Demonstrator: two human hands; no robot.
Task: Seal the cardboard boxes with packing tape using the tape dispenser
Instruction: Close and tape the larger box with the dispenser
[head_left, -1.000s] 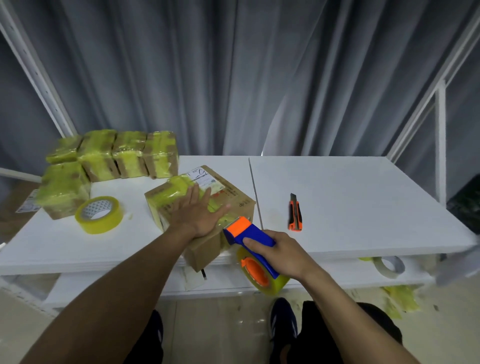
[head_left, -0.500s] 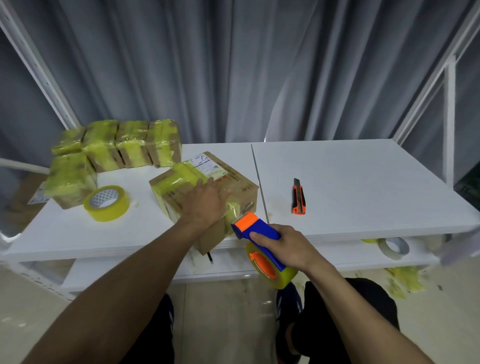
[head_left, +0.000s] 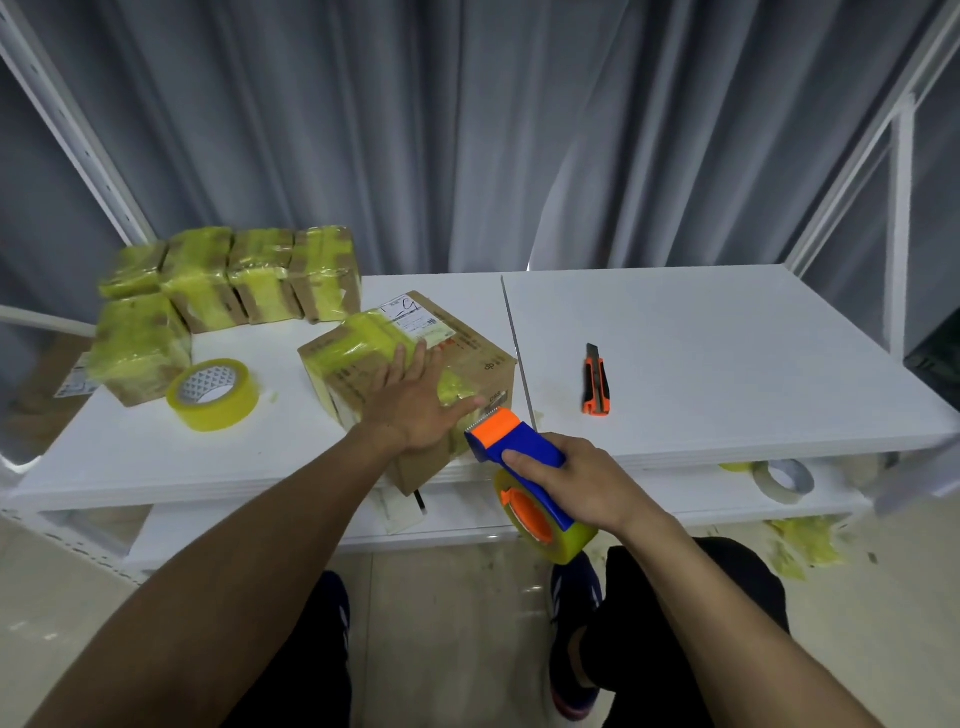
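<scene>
Left arm reaches in from lower left, bare forearm extended, wrist straight. Left hand (head_left: 415, 408) lies palm down with fingers straight and slightly spread, thumb splayed to the right, pressing flat on the cardboard box (head_left: 470, 358). Right arm comes in from lower right. Right hand (head_left: 582, 480) is curled round the tape dispenser (head_left: 511, 441) (knuckles up, one digit laid along its top). The hands are near each other, not touching.
</scene>
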